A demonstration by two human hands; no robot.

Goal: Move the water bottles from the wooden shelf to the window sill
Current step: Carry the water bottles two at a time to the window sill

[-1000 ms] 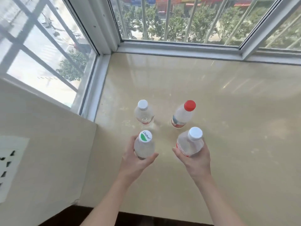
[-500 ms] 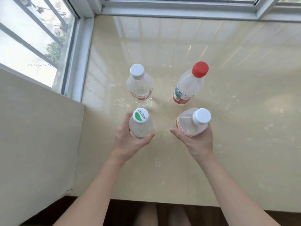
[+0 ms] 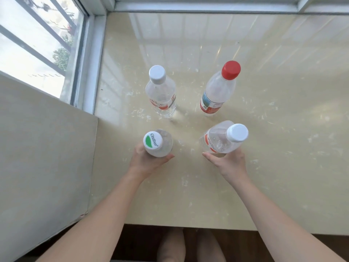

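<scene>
Several clear water bottles are on the beige window sill (image 3: pixel 264 91). My left hand (image 3: pixel 145 163) grips a bottle with a green-and-white cap (image 3: pixel 157 144), held upright near the sill's left side. My right hand (image 3: pixel 228 162) grips a white-capped bottle (image 3: pixel 221 138) with a red label, tilted to the right. Behind them stand a white-capped bottle (image 3: pixel 161 93) and a red-capped bottle (image 3: pixel 219 91), both free of my hands. Whether the held bottles touch the sill cannot be told.
A beige wall (image 3: pixel 43 148) juts out at the left beside the sill. Window frames (image 3: pixel 90 59) border the sill at the left and back. The sill's front edge (image 3: pixel 188 226) runs above a dark floor, where the person's feet show.
The camera has tilted further down and closer. Both hands still hold their bottles just in front of the two standing ones, and the right-hand bottle leans more to the right.
</scene>
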